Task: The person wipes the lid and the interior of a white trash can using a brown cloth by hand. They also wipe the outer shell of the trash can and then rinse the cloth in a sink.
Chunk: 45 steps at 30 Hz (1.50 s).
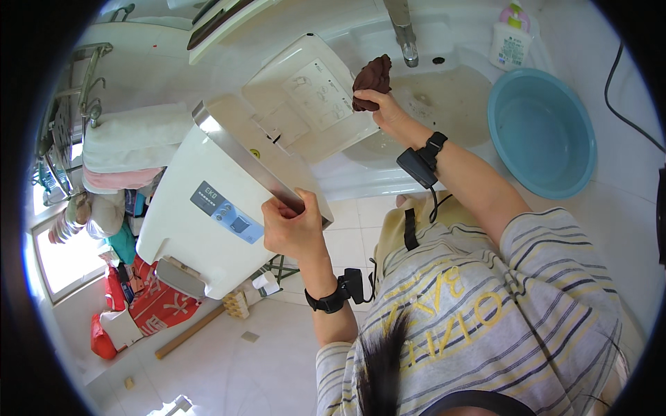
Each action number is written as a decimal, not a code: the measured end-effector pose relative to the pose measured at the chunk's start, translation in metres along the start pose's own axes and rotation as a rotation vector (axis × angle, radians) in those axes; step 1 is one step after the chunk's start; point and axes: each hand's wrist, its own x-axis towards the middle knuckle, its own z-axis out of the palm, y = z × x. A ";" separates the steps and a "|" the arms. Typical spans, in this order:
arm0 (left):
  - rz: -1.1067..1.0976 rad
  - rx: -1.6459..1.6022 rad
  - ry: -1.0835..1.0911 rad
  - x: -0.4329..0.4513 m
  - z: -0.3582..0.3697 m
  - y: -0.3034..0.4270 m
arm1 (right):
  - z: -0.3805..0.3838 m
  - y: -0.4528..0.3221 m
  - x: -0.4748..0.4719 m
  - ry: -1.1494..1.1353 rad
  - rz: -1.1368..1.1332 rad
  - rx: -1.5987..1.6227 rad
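Note:
My left hand [292,223] grips the metal-banded rim [244,161] of a white plastic EKO pedal bin [208,208]. The bin is tilted, its lid [260,88] swung open and reaching over the edge of the washbasin [359,182]. Inside the lid is a printed instruction sticker [322,96]. A grey pedal [182,278] sits at the bin's base. In my right hand [385,109] is a bunched dark brown cloth [373,78], held above the lid's edge next to the basin. Cloudy water [452,104] stands in the basin below the tap [403,36].
A blue plastic basin [541,135] rests at the washbasin's right side. Behind it stands a pump bottle [510,44]. Towels [138,135] hang from a metal rack at left. Red bags [156,301] and a wooden pole [190,333] lie beyond the bin, and a dark cable [624,117] hangs at right.

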 end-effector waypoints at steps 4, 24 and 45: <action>-0.052 -0.027 -0.022 -0.002 0.001 -0.008 | 0.002 -0.004 -0.002 -0.005 -0.054 -0.021; -0.181 -0.068 -0.107 0.017 0.000 -0.039 | 0.020 -0.013 0.002 0.146 -0.130 -0.552; -0.163 -0.156 -0.219 0.038 -0.011 -0.071 | 0.036 0.037 -0.053 0.415 -0.731 -1.809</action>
